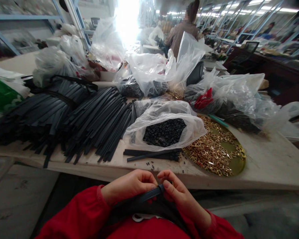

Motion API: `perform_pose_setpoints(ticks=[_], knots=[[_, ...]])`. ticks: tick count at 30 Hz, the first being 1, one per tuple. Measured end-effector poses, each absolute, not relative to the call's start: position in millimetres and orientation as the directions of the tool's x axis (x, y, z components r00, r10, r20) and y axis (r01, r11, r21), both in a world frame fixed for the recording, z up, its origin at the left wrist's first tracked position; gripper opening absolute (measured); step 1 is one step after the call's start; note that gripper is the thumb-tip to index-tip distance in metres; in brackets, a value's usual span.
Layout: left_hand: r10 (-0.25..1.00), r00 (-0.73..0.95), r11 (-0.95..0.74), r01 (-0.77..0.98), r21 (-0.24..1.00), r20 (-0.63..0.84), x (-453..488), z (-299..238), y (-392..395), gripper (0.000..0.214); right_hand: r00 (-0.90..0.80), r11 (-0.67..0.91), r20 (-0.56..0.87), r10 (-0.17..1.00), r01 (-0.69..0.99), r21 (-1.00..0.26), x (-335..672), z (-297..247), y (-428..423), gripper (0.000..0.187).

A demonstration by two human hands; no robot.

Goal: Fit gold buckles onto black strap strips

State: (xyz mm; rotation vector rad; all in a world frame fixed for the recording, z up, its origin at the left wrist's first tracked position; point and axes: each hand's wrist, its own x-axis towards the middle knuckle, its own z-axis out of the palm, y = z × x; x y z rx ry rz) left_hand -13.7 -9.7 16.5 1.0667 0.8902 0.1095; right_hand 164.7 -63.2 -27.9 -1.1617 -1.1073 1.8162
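A dark strap [149, 195] with a small loop near its end runs between my two hands, in front of the table edge. My left hand [133, 186] pinches the strap from the left. At its looped end, my right hand [174, 189] grips with thumb and fingers; a bit of gold metal shows there, mostly hidden. Just beyond my hands lie several finished-looking dark straps [151, 155] with metal at their right ends. Behind those, an open plastic bag [164, 116] holds many small black loops [164, 132]. A round golden tray [240, 162] carries a heap of gold buckles [211, 146].
Thick bundles of long black straps [97, 122] cover the table's left side. Clear plastic bags [154, 66] line the back, and more bags [239, 93] sit at the right. The table's front edge [264, 184] runs before me. A person [181, 36] stands farther off.
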Motion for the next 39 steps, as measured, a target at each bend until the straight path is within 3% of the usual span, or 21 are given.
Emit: perform_pose_setpoints(ticks=[5,8,11,17,22,27,32,39], knots=[[0.643,0.602,0.235,0.433,0.870,-0.473,-11.0,3.0,-16.5,0.025,-0.289,-0.182,-0.210,0.934,0.121,-0.976,163.8,-30.2,-69.5,0.031],[0.650,0.592,0.282,0.394,0.875,-0.476,-12.4,-0.7,-17.3,0.028,-0.278,-0.088,-0.148,0.949,0.218,-0.972,164.1,-29.9,-69.5,0.028],[0.580,0.641,0.341,0.369,0.864,-0.503,-17.0,5.1,-11.3,0.029,-0.275,-0.057,-0.128,0.953,0.253,-0.966,164.8,-31.2,-65.8,0.027],[0.558,0.674,0.141,0.497,0.856,-0.484,-19.3,11.0,-4.2,0.021,-0.314,-0.021,-0.118,0.942,0.296,-0.955,164.7,-34.1,-63.1,0.025],[0.587,0.632,0.200,0.491,0.848,-0.505,-15.4,1.5,-11.7,0.027,-0.390,0.120,-0.058,0.919,0.415,-0.902,166.2,-32.1,-64.2,0.023],[0.461,0.687,0.306,0.471,0.828,-0.561,-19.4,7.7,-10.1,0.032,-0.415,0.213,-0.018,0.909,0.502,-0.838,168.4,-32.4,-61.3,0.022],[0.614,0.606,0.111,0.567,0.816,-0.505,-14.0,7.0,-17.4,0.017,-0.394,0.264,0.025,0.919,0.565,-0.782,168.0,-35.6,-62.7,0.021],[0.665,0.586,0.089,0.552,0.829,-0.462,-4.0,-1.0,-30.3,0.018,-0.477,0.356,0.088,0.874,0.507,-0.785,168.1,-32.6,-68.5,0.020]])
